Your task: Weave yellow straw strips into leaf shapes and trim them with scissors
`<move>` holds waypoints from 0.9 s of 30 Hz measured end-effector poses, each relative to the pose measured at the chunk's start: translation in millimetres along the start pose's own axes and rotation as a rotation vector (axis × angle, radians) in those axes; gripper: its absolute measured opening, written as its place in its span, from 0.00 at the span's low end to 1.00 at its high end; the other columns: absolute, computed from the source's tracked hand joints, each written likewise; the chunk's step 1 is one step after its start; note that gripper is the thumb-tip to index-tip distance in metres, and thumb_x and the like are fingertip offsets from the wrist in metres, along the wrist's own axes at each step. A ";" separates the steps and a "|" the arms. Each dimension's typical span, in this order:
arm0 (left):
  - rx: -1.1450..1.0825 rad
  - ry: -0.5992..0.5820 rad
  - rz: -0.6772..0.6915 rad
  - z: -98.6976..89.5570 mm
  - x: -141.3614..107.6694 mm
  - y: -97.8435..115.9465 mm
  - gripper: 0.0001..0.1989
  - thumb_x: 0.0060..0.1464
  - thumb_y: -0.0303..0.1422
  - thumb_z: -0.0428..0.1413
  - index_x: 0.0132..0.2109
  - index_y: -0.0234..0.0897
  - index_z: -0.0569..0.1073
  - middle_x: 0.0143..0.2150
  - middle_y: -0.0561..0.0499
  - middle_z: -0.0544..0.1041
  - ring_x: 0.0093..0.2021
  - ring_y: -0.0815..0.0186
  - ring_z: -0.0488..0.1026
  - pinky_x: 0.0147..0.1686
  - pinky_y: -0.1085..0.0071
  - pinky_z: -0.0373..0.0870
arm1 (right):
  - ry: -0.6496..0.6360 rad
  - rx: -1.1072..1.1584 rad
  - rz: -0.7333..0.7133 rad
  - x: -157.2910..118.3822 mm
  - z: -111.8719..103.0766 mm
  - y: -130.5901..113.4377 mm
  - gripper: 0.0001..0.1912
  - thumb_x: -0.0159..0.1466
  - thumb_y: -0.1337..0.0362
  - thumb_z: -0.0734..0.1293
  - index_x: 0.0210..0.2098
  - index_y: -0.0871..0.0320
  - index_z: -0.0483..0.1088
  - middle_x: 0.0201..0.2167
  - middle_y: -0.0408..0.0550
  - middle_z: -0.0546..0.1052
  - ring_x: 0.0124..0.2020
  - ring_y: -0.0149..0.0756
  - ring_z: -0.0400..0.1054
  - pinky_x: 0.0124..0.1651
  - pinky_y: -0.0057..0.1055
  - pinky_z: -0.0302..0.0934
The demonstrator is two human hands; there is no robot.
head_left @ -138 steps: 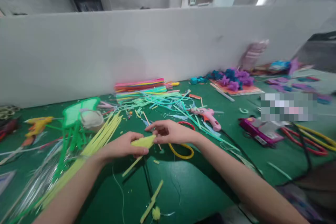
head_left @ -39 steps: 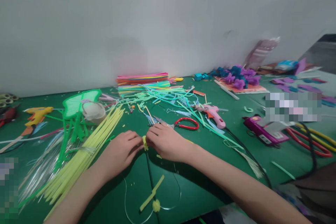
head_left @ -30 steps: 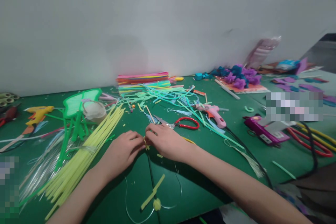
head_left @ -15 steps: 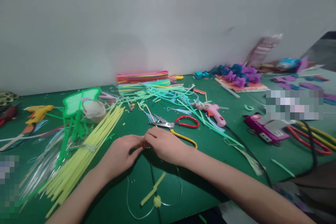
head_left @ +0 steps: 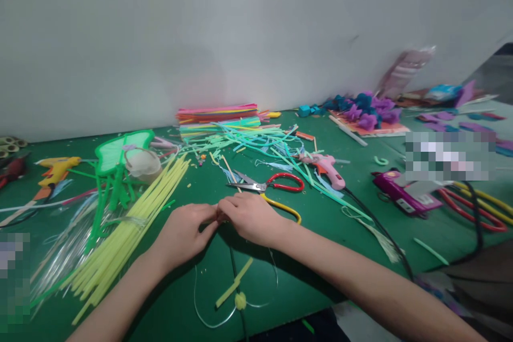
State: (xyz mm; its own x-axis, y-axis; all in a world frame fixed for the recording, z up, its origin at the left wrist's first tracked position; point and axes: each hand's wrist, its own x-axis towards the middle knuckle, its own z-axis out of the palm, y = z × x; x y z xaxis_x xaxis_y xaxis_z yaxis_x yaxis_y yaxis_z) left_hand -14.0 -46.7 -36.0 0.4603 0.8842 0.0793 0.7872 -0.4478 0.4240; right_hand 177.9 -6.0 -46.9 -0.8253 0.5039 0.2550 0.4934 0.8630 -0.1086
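Observation:
My left hand and my right hand meet fingertip to fingertip above the green table, both closed in a pinch. A thin clear cord runs up under each hand; its ends at the fingertips are hidden. On the cord's lower bend sits a small fuzzy yellow-green ball. Touching or just above that ball is a bent piece of yellow-green pipe cleaner. Just beyond my right hand lie open scissors with one red and one yellow handle.
Yellow-green pipe cleaners lie bundled at left, beside a green winged figure, a cup and a yellow glue gun. A pink glue gun trails a black cable. At right sits a purple device. A white partition stands behind.
The view has tilted slightly, so the far things sit a little higher. My hands stay pinched together in nearly the same place.

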 end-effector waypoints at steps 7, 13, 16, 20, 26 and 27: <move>-0.011 0.004 -0.017 0.7 0.9 2.1 0.09 0.61 0.34 0.50 0.39 0.40 0.76 0.38 0.52 0.80 0.39 0.61 0.76 0.37 0.70 0.66 | 0.048 0.017 0.047 -2.5 3.1 -0.5 0.05 0.63 0.71 0.61 0.38 0.58 0.65 0.36 0.46 0.78 0.32 0.35 0.69 0.28 0.30 0.47; 0.024 -0.001 0.001 0.2 -2.3 4.1 0.11 0.62 0.35 0.49 0.42 0.42 0.76 0.42 0.51 0.81 0.41 0.60 0.76 0.38 0.69 0.67 | 0.088 0.026 0.070 -8.9 1.4 -0.9 0.05 0.62 0.71 0.61 0.37 0.59 0.67 0.33 0.47 0.78 0.28 0.35 0.70 0.28 0.30 0.49; 0.035 -0.003 -0.004 0.2 -2.9 4.0 0.13 0.62 0.36 0.48 0.46 0.43 0.76 0.45 0.51 0.81 0.43 0.59 0.77 0.39 0.68 0.68 | 0.117 0.125 0.067 -12.3 0.7 1.5 0.06 0.64 0.70 0.60 0.36 0.59 0.68 0.33 0.48 0.78 0.32 0.36 0.72 0.32 0.30 0.57; 0.055 -0.012 -0.002 -0.6 -3.2 4.5 0.14 0.63 0.37 0.48 0.47 0.43 0.76 0.44 0.51 0.81 0.42 0.59 0.77 0.39 0.67 0.70 | 0.192 0.340 0.020 -14.7 3.2 9.3 0.07 0.66 0.69 0.60 0.38 0.59 0.69 0.36 0.50 0.79 0.42 0.38 0.74 0.43 0.32 0.64; 0.096 -0.002 0.024 1.7 -4.1 -0.8 0.14 0.62 0.37 0.49 0.47 0.42 0.77 0.46 0.50 0.81 0.44 0.59 0.78 0.42 0.67 0.72 | 0.288 0.488 -0.018 -16.1 1.1 19.5 0.04 0.64 0.69 0.64 0.34 0.57 0.71 0.39 0.50 0.77 0.57 0.41 0.64 0.59 0.42 0.59; 0.113 0.006 0.035 2.7 -4.4 -2.3 0.14 0.62 0.37 0.49 0.47 0.42 0.77 0.47 0.50 0.81 0.44 0.59 0.78 0.43 0.67 0.72 | 0.301 0.467 -0.002 -17.2 -0.2 20.2 0.04 0.63 0.69 0.65 0.32 0.57 0.72 0.41 0.50 0.76 0.59 0.42 0.62 0.60 0.45 0.57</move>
State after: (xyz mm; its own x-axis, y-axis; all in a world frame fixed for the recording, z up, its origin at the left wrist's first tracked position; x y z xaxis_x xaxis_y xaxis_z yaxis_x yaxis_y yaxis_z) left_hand -16.7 -49.9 -39.8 0.4862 0.8683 0.0982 0.8119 -0.4904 0.3168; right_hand 202.2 2.7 -53.3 -0.6772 0.5286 0.5119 0.2612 0.8231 -0.5043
